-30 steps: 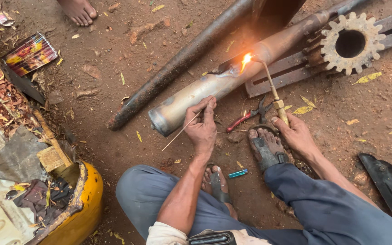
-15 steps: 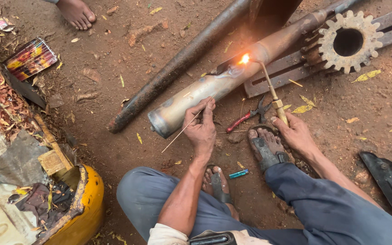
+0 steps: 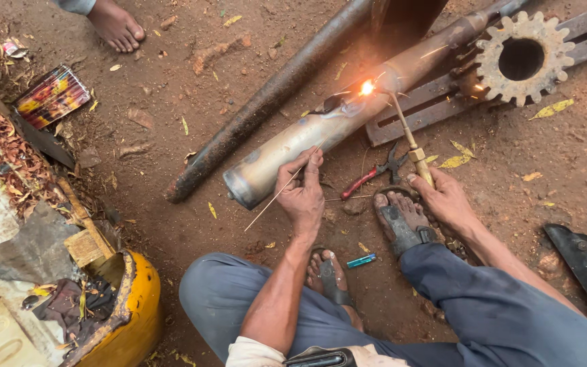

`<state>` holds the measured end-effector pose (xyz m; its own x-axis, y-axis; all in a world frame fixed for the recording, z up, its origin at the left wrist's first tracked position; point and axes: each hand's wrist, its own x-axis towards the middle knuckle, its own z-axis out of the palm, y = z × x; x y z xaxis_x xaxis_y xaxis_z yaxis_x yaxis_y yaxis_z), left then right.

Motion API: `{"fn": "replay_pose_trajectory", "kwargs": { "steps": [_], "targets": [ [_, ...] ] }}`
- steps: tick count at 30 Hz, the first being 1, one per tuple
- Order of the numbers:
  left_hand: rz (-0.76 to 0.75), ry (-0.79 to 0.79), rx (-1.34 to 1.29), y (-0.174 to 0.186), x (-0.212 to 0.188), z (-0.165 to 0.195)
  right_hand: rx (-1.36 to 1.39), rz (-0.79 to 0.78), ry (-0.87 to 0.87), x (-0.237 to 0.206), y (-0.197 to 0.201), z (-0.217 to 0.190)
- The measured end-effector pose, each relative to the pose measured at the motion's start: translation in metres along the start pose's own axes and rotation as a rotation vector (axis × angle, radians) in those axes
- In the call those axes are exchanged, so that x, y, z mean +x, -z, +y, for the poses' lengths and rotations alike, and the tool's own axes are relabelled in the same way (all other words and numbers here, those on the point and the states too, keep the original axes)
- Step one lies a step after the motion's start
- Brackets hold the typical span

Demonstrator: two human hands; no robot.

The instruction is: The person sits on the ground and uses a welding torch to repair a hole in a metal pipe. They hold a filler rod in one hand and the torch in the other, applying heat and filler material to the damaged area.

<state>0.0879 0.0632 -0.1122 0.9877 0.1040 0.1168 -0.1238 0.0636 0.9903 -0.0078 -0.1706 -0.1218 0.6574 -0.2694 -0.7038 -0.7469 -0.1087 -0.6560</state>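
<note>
We squat on the bare dirt ground [image 3: 171, 88] with a dented silver exhaust pipe [image 3: 293, 146] lying slantwise in front of us, its open end nearest our left knee. Our left hand [image 3: 301, 194] is pinched shut on a thin filler rod [image 3: 276, 196], thumb and fingers together, and it rests close against the pipe's lower side. Our right hand [image 3: 446, 200] is clamped on the brass handle of a gas torch [image 3: 409, 143], whose slim neck runs up to the pipe. At the tip a bright orange flame [image 3: 367, 87] burns right on the pipe's seam, throwing a few sparks.

Behind the pipe lies a long dark steel bar [image 3: 273, 95], roughly parallel to it and just beside it. A rusty toothed gear [image 3: 521, 58] sits on a flat metal channel [image 3: 436, 102] to the upper right. Red-handled pliers [image 3: 375, 173] lie on the dirt between our hands, near our sandalled right foot [image 3: 399, 217]. A small teal lighter [image 3: 361, 260] lies between our feet. A yellow drum [image 3: 134, 312] stands at our left, and another person's bare foot [image 3: 117, 24] shows at the top edge
</note>
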Motion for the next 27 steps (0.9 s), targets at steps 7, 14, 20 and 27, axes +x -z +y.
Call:
{"fn": "replay_pose_trajectory", "kwargs": {
  "steps": [7, 14, 20, 27],
  "targets": [
    [0.014, 0.003, 0.002, -0.0013, -0.0006, 0.0004, -0.012, 0.005, -0.015, -0.0001, 0.0000, -0.0007],
    [0.008, 0.009, 0.011, -0.0009, -0.0011, 0.0013, -0.024, 0.011, 0.072, 0.0032, -0.0009, 0.0036],
    [-0.012, 0.041, -0.047, -0.0006, -0.0011, -0.0019, 0.026, 0.017, -0.020, -0.0001, -0.0018, -0.0020],
    [-0.028, 0.022, -0.007, 0.0007, -0.0006, -0.0018, 0.038, 0.000, -0.010, -0.0024, -0.0007, -0.0039]
  ]
}}
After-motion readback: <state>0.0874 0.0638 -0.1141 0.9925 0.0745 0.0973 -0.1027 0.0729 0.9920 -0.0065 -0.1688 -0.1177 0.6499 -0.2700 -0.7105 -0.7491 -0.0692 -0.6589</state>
